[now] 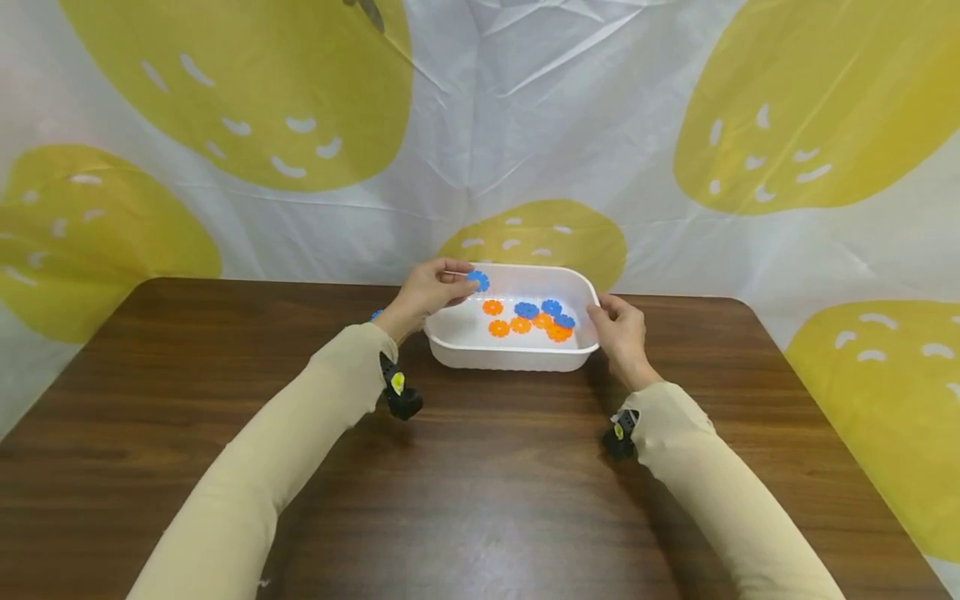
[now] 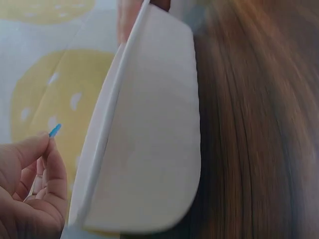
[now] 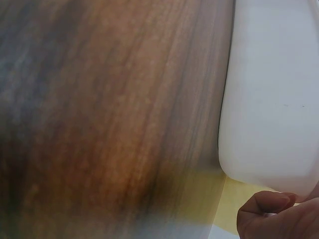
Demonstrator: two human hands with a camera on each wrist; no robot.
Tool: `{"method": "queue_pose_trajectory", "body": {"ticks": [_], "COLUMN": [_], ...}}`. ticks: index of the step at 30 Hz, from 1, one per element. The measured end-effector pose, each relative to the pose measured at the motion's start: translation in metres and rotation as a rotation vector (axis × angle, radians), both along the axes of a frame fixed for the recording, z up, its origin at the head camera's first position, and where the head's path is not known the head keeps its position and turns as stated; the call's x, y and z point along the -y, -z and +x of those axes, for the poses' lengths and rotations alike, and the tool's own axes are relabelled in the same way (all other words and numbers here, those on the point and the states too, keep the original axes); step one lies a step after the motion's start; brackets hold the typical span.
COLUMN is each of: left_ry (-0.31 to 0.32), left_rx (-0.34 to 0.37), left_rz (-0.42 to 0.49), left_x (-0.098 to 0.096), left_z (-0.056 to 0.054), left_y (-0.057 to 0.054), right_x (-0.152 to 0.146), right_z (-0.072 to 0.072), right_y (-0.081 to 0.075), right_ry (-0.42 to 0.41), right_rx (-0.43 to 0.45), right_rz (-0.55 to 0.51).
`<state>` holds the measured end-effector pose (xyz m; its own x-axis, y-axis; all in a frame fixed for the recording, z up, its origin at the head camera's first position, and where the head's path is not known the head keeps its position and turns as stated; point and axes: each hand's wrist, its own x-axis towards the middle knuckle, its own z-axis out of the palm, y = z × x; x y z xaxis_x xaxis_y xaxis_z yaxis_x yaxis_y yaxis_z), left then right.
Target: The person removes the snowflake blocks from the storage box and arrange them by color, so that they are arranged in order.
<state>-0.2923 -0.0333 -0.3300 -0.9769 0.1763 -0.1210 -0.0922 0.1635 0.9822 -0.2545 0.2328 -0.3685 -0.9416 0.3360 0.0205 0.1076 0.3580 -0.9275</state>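
A blue notched plastic disc (image 1: 478,281) is pinched between thumb and fingers of my left hand (image 1: 429,293), over the left end of a white plastic basin (image 1: 510,358). In the left wrist view the same disc shows edge-on as a thin blue sliver (image 2: 55,130) above the fingertips. My right hand (image 1: 621,333) grips the basin's right rim, thumb on the near side. Inside the basin lie several orange discs (image 1: 498,328) and several blue discs (image 1: 527,310), some overlapping toward the right. The right wrist view has the basin's outer wall (image 3: 271,99) beside the right hand (image 3: 279,214).
Another blue piece (image 1: 377,315) shows on the table just behind the left wrist. The brown wooden table (image 1: 480,483) carries the basin near its back edge. Behind hangs a white cloth (image 1: 525,125) with large yellow fruit shapes.
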Motion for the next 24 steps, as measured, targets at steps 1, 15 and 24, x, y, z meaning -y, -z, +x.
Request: {"method": "queue_pose_trajectory", "body": {"ticks": [1, 15, 24], "left_ry": [-0.012, -0.052, -0.099], "left_rx": [0.006, 0.037, 0.07], "left_rz": [-0.006, -0.053, -0.125], "left_x": [0.006, 0.078, 0.119], "left_z": [-0.001, 0.002, 0.004], "left_y": [0.0, 0.013, 0.032], "right_x": [0.0, -0.005, -0.007], "right_z": [0.0, 0.001, 0.004], "right_y": [0.0, 0.001, 0.002], "right_ry": [-0.001, 0.004, 0.01], "right_rx": [-0.001, -0.012, -0.011], "right_rz": [0.001, 0.0, -0.011]}}
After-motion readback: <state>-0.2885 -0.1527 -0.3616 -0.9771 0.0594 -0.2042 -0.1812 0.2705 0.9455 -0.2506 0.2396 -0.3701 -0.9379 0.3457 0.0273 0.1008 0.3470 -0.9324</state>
